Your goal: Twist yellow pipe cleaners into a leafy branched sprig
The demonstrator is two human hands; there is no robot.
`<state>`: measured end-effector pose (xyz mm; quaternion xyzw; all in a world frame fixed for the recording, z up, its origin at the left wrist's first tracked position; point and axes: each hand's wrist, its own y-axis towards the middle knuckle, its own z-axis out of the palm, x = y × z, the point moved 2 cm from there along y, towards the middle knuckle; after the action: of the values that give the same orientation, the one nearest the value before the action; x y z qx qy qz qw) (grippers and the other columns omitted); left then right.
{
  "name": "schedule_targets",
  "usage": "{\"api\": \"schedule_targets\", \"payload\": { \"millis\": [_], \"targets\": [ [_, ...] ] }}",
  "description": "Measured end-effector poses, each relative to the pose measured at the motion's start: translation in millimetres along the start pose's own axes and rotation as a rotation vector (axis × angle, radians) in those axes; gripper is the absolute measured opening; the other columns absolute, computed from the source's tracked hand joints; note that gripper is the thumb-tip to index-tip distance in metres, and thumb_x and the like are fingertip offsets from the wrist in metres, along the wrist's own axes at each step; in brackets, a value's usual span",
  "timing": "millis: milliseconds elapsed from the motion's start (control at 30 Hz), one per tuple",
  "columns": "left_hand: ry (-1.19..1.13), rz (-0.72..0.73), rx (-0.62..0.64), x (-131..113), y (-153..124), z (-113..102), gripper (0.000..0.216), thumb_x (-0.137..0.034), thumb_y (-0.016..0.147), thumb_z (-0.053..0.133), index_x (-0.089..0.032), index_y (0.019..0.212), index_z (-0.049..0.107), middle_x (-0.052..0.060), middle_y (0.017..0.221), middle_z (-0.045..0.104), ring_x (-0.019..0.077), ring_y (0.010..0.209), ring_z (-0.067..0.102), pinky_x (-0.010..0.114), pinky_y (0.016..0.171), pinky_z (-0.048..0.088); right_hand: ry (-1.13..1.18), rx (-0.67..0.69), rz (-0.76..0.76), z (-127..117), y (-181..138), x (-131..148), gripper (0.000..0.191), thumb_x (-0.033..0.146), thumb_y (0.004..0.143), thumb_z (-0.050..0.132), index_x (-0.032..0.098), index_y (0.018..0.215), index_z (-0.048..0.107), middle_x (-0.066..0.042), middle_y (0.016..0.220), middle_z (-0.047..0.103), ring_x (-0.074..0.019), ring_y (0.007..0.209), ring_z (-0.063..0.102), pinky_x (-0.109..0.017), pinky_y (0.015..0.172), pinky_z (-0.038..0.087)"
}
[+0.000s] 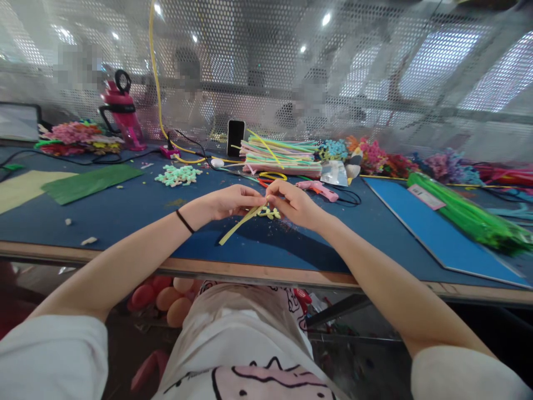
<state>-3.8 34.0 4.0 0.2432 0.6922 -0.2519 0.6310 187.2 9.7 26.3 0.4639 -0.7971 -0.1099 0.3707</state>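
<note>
- So the yellow strips point(235, 229) are up just over the table point(200, 247), loose ends slanting down-left.
- Left hand point(235, 201) has its fingers pinched on them; right hand point(293, 204) pinches near the upper end.
- Probably super light, soft and bendy, not slippery, easily crushed or kinked, so a fingertip pinch close to the end should do.
- Knobbly bit point(270, 213) just beneath: can't tell if it's attached.

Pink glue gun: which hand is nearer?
Right. The right hand is just left of the pink glue gun; the left hand is farther left, beyond the right hand.
</note>
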Motion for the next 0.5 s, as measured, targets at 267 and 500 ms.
{"api": "schedule_targets", "payload": {
  "millis": [267, 500],
  "targets": [
    [0.022, -0.012, -0.092, -4.9, -1.9, 2.3, 0.031, -0.042, 0.068, 0.081, -0.014, 0.065, 0.067, -0.005, 0.053, 0.044, 0.0033, 0.045, 0.03, 0.02, 0.042, 0.021, -0.036, 0.002, 0.113, 2.8, -0.8, 1.2, 0.018, 0.032, 0.099, 0.042, 0.019, 0.09, 0.05, -0.003, 0.078, 0.056, -0.0134, 0.065, 0.049, -0.025, 0.06, 0.042],
    [0.0, -0.078, -0.042, -2.4, -0.8, 3.1, 0.023, -0.035, 0.066, 0.08, -0.014, 0.068, 0.07, -0.004, 0.054, 0.051, 0.0038, 0.046, 0.036, 0.019, 0.043, 0.025, 0.132, 0.077, 0.339, 5.6, -2.8, -0.9, 0.02, 0.036, 0.097, 0.044, 0.019, 0.092, 0.053, 0.0, 0.074, 0.06, -0.0104, 0.049, 0.054, -0.023, 0.047, 0.046]
  ]
}}
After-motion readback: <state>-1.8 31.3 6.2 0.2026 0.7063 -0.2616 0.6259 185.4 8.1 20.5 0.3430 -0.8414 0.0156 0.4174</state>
